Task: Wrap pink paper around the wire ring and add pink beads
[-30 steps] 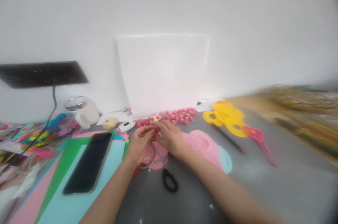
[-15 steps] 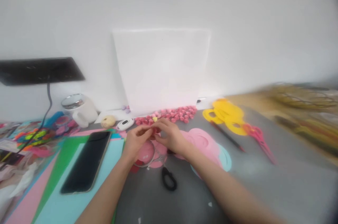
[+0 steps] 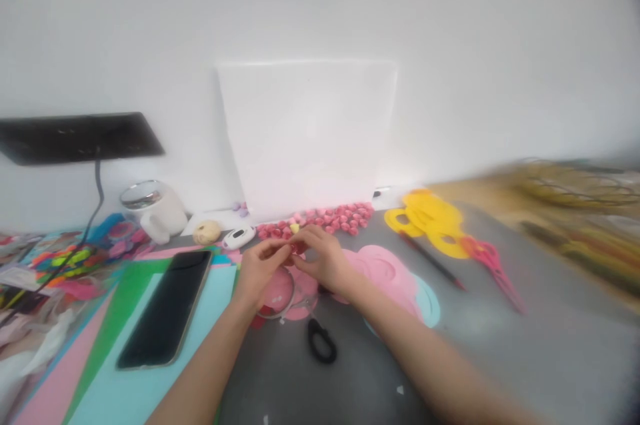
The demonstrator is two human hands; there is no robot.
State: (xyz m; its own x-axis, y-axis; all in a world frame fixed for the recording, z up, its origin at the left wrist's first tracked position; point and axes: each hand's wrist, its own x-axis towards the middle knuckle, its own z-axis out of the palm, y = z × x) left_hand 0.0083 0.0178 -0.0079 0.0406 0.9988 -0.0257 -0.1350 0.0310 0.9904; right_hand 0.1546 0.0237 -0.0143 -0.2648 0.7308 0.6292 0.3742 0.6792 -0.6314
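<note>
Fingertips of my left hand [image 3: 263,271] and my right hand [image 3: 330,263] meet over the grey table, pinched around a small red paper piece [image 3: 293,249]. Most of that piece is hidden by the fingers. Just beyond them lies a pile of small pink and red rolled paper flowers [image 3: 345,218], with a yellowish one [image 3: 295,228] at its near side. Below my hands are pink paper cut-outs [image 3: 303,308] under a clear ring-shaped item, and black-handled scissors [image 3: 323,343], their blades partly hidden. More pink cut-out circles [image 3: 383,271] lie partly behind my right forearm.
Left are a phone [image 3: 167,308] on coloured paper sheets [image 3: 105,338], a mug [image 3: 163,215] and a white oval gadget [image 3: 239,237]. Right are yellow paper cut-outs [image 3: 433,218], a pencil [image 3: 435,263] and pink scissors [image 3: 495,268]. A white board [image 3: 310,138] leans against the wall.
The view has shifted slightly. Both hands stay together in the same pinch, with only small finger movements around the red paper piece.
</note>
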